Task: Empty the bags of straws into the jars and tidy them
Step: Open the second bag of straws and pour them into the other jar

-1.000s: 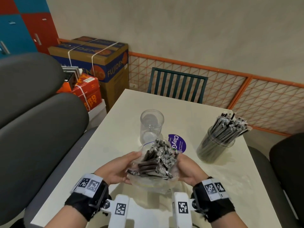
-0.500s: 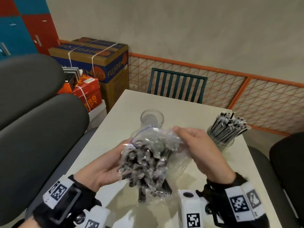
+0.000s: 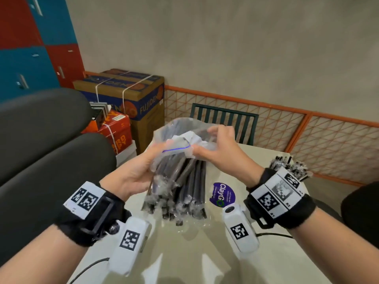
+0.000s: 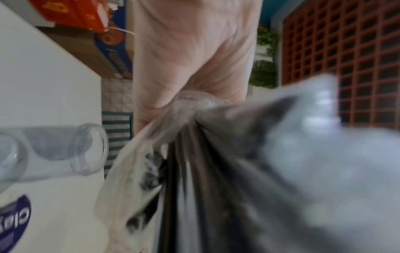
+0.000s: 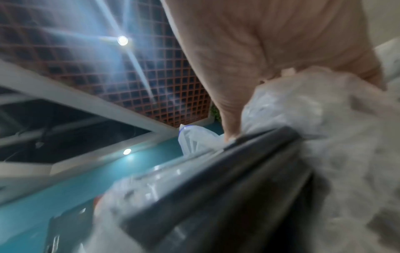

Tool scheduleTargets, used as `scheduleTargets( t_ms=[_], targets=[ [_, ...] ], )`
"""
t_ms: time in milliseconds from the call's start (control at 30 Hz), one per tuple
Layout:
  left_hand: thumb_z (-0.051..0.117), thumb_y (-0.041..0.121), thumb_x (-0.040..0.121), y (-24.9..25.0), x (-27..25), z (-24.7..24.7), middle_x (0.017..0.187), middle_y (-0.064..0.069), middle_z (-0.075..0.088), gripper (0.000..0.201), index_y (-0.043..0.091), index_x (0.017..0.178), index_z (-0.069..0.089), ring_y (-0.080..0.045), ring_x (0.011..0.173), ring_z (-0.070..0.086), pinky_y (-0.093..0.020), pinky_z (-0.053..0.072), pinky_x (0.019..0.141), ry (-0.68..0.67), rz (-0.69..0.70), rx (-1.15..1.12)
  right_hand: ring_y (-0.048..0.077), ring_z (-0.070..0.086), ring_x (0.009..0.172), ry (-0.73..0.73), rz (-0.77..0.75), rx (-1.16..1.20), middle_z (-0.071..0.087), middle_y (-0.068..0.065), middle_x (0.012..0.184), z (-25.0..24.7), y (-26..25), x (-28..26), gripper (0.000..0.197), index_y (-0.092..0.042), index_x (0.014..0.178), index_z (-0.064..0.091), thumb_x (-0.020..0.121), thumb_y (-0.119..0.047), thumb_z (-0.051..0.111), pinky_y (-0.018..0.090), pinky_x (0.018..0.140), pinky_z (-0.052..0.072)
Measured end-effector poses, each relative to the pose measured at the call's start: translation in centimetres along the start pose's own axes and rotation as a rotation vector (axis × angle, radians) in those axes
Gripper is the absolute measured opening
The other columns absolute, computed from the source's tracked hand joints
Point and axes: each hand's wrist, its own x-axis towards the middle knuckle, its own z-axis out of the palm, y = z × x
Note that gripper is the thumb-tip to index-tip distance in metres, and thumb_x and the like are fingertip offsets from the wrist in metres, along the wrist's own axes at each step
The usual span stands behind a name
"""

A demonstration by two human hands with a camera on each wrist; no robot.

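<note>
Crinkled clear plastic bag of black straws, held upright above pale table; left hand grips its side, right hand pinches blue-lined top. Left wrist view alone shows empty clear jar behind

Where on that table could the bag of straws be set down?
Bare tabletop shows near the person, below the held bag and between the wrist cameras. It is crowded farther back: purple sticker, full jar at right, empty jar behind the bag.
</note>
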Motion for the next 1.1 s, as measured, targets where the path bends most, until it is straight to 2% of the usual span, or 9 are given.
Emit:
scheduleTargets(
  t_ms=[100,200,300,400,500,633,833,933,1100],
  targets=[
    [0.083,0.035,0.063,0.3,1.0,-0.9,0.135,-0.018,0.054,0.098,0.014,0.144,0.031,-0.034,0.124,0.053,-0.047,0.041,0.107,0.009,0.173,0.175,0.012,0.042,0.124,-0.051,0.158,0.108,0.036,0.0,0.136,0.0,0.4,0.5,0.103,-0.013,0.133,0.039,0.055,-0.072,0.07,0.03,0.105,0.038],
    [0.062,0.027,0.084,-0.2,1.3,-0.4,0.133,-0.017,0.056,0.064,0.01,0.14,0.039,-0.031,0.124,0.053,-0.042,0.042,0.107,-0.066,0.207,0.314,0.012,0.06,0.11,-0.295,0.158,0.44,0.064,-0.003,0.122,0.0,0.5,0.5,0.05,-0.026,0.114,0.061,0.075,-0.057,0.066,0.036,0.096,0.045],
    [0.047,0.014,0.094,0.1,0.9,0.7,0.135,-0.009,0.057,0.045,0.013,0.139,0.042,-0.021,0.126,0.053,-0.031,0.041,0.107,-0.178,0.179,0.44,0.021,0.064,0.106,-0.416,0.182,0.609,0.068,0.006,0.117,0.0,0.7,0.3,0.06,-0.014,0.122,0.056,0.076,-0.052,0.066,0.038,0.093,0.047],
    [0.048,0.018,0.095,0.8,1.5,0.5,0.133,-0.001,0.059,0.041,0.014,0.136,0.047,-0.014,0.126,0.053,-0.029,0.04,0.107,-0.207,0.113,0.631,0.02,0.065,0.105,-0.323,0.16,0.656,0.067,0.007,0.115,0.0,1.0,0.7,0.066,-0.013,0.123,0.047,0.068,-0.033,0.077,0.037,0.097,0.049],
    [0.046,0.024,0.096,1.9,2.1,0.4,0.127,0.002,0.063,0.032,0.016,0.125,0.056,-0.011,0.122,0.055,-0.03,0.039,0.107,-0.123,0.073,0.717,0.016,0.061,0.111,-0.254,0.102,0.468,0.061,0.002,0.124,-0.2,1.0,1.0,0.098,-0.013,0.139,0.03,0.06,-0.034,0.085,0.036,0.098,0.049],
    [0.047,0.035,0.092,2.5,2.8,1.1,0.13,-0.006,0.061,0.043,0.013,0.129,0.053,-0.019,0.122,0.056,-0.029,0.04,0.104,-0.118,0.084,0.629,0.007,0.06,0.099,-0.251,0.057,0.389,0.058,-0.007,0.112,-1.3,0.1,1.6,0.077,-0.013,0.139,0.027,0.079,-0.021,0.073,0.021,0.075,0.05],
    [0.05,0.053,0.087,3.6,4.6,2.7,0.13,-0.001,0.061,0.06,0.02,0.137,0.045,-0.013,0.118,0.059,-0.029,0.046,0.101,-0.16,0.137,0.654,0.011,0.057,0.12,-0.27,-0.021,0.385,0.054,-0.002,0.135,-1.7,-0.2,3.0,0.096,-0.029,0.146,0.011,0.075,-0.032,0.076,0.038,0.104,0.045],
    [0.037,0.051,0.088,4.1,5.5,3.4,0.115,0.012,0.068,0.046,0.025,0.122,0.056,-0.002,0.108,0.063,-0.014,0.05,0.088,-0.158,0.14,0.74,0.01,0.055,0.121,-0.251,-0.017,0.351,0.052,-0.004,0.136,-1.6,-0.2,3.7,0.107,-0.027,0.148,0.005,0.071,-0.036,0.078,0.037,0.106,0.043],
    [0.045,0.059,0.079,4.2,8.3,2.8,0.12,0.002,0.067,0.062,0.019,0.123,0.06,-0.01,0.111,0.063,-0.029,0.045,0.1,-0.068,0.27,0.779,0.011,0.055,0.116,-0.186,-0.007,0.286,0.054,-0.002,0.13,-1.9,-0.1,5.1,0.11,-0.015,0.148,0.001,0.072,-0.023,0.079,0.029,0.101,0.046]
  ],
)
